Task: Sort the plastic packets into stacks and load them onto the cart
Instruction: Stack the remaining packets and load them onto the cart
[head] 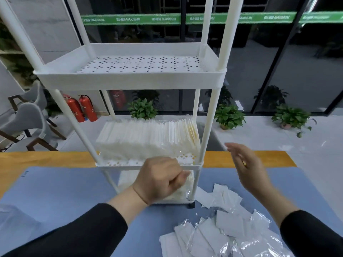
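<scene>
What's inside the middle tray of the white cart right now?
The middle tray holds a row of plastic packets standing on edge, filling most of it. A strip of perforated floor shows in front; the left hand covers part of the front rim.

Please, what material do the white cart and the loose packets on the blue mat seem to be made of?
The cart looks like moulded plastic, white and matte: smooth round posts and trays pierced with small holes. The loose packets look like thin clear plastic film, glossy and crinkled, with bright glints along the edges; each holds something flat and white, perhaps paper or fabric, which I cannot tell.
</scene>
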A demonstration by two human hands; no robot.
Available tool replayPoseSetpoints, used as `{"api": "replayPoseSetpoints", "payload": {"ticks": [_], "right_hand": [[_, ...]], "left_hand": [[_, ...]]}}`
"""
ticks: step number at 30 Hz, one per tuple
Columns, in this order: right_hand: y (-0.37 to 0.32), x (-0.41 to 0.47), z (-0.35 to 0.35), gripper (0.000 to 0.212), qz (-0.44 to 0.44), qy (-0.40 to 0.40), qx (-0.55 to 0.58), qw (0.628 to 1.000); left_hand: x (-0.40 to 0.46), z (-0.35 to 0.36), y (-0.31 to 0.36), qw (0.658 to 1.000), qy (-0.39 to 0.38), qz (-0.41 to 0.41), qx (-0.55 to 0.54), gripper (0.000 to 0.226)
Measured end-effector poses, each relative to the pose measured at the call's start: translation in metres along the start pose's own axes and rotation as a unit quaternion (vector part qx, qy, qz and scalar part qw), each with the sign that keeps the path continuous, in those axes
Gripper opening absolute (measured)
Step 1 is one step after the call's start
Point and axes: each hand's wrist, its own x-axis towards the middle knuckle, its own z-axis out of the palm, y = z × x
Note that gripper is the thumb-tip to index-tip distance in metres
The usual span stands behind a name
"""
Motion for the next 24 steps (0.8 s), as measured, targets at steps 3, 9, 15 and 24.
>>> {"api": "replayPoseSetpoints", "payload": {"ticks": [3, 9, 15, 24], "right_hand": [[0.038, -0.06, 0.003, 0.027, 0.071, 0.02, -0.032, 0.997], [0.091, -0.207, 0.004, 0.024, 0.292, -0.032, -0.14, 0.946], [0.107, -0.302, 0.027, 0.048, 0.426, -0.097, -0.152, 0.886], [0.098, -0.317, 0.087, 0.045, 0.413, -0.132, -0.103, 0.895]], "left_hand": [[-0.041, 0.023, 0.03, 0.998, -0.047, 0.005, -0.044, 0.051], [-0.129, 0.079, 0.071, 0.957, -0.235, -0.156, -0.071, 0.044], [-0.192, 0.113, 0.069, 0.747, -0.513, -0.42, -0.044, 0.036], [-0.251, 0.127, 0.056, 0.625, -0.413, -0.662, -0.006, 0.069]]}}
